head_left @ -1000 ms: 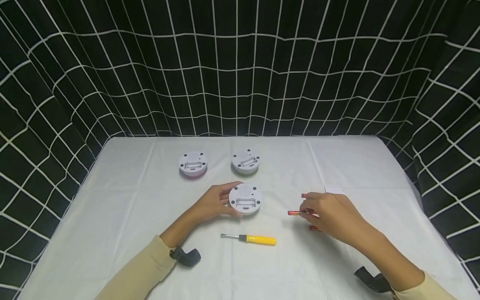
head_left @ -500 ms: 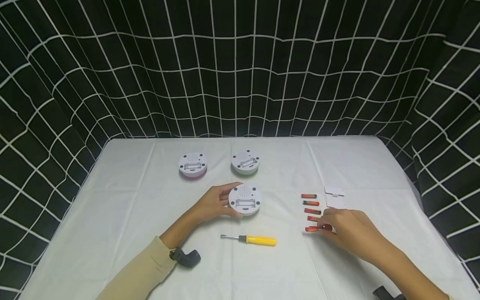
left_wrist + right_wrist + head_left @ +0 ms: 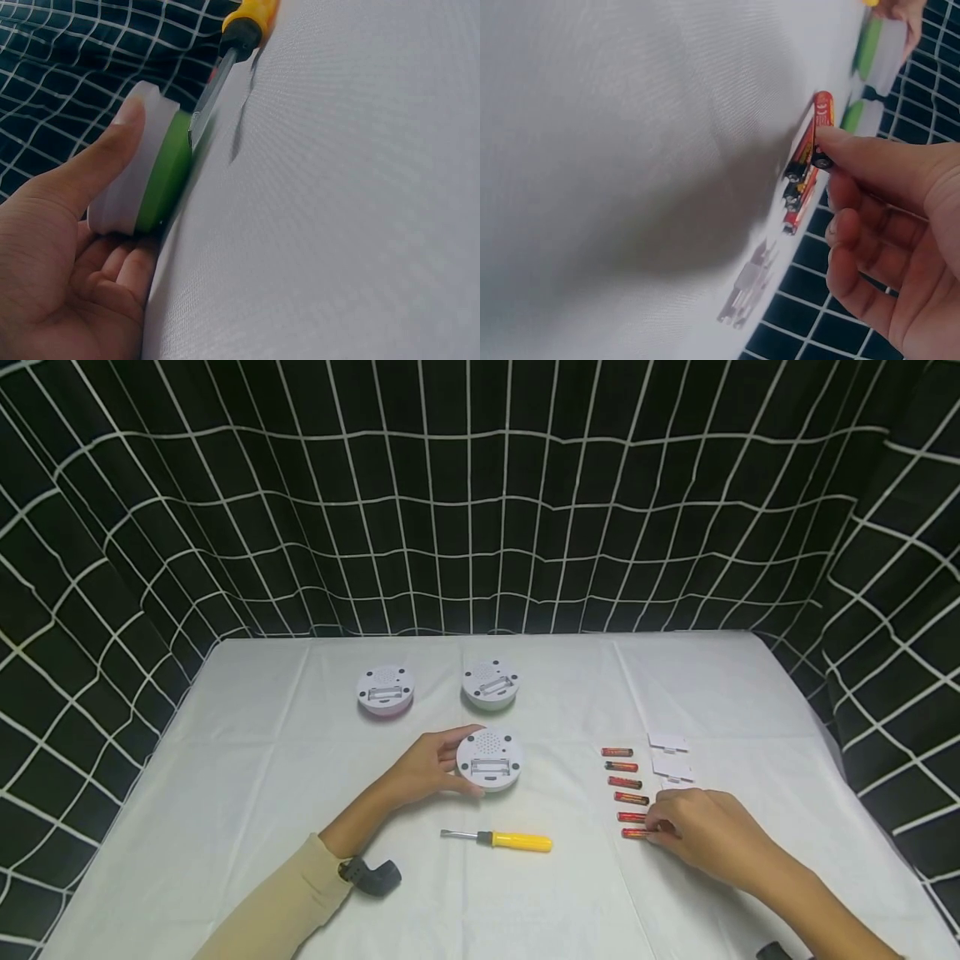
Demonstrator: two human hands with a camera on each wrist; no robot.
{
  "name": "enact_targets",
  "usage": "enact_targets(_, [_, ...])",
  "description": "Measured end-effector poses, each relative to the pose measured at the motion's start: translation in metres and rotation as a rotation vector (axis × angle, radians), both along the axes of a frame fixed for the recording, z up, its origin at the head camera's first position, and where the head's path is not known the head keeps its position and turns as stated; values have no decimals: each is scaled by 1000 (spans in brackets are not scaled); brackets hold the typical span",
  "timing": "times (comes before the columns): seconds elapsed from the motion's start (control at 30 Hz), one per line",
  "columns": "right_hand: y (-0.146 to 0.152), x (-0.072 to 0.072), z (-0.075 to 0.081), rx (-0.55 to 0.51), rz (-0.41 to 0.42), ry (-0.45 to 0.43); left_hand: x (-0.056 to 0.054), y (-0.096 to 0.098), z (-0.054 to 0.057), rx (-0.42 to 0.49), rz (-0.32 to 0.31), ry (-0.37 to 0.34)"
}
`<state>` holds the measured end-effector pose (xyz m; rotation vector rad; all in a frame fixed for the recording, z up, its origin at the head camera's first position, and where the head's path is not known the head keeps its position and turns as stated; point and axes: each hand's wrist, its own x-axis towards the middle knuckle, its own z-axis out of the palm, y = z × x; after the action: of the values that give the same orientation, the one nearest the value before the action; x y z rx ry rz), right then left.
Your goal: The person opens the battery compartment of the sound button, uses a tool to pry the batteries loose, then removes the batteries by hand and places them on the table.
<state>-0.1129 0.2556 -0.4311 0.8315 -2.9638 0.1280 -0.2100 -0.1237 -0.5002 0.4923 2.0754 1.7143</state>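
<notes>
My left hand (image 3: 425, 770) grips the side of a round white device (image 3: 488, 758), which lies base up with an open battery slot. Its lower part shows green (image 3: 168, 171) in the left wrist view, with the thumb on the white rim. My right hand (image 3: 708, 832) pinches a red battery (image 3: 823, 112) between thumb and fingers, at the near end of a column of several batteries (image 3: 625, 782). Its other fingers are loosely curled. White battery covers (image 3: 668, 742) lie just beyond this hand, which may hide part of them.
A yellow-handled screwdriver (image 3: 517, 841) lies in front of the held device. Two similar devices, one pinkish (image 3: 386, 691) and one greenish (image 3: 491, 684), sit base up farther back. A dark curtain with a white grid (image 3: 480, 527) surrounds the white tablecloth (image 3: 300, 827).
My right hand has moved toward the near end of the battery column, uncovering the batteries and covers. It has lowered a battery there. The left hand and its device have stayed put.
</notes>
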Motion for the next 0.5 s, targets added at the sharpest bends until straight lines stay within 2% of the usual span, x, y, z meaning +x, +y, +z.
enact_targets(0.5, [4,-6,-3,15,49,-41,-1,-1,-1,-5,2,-2])
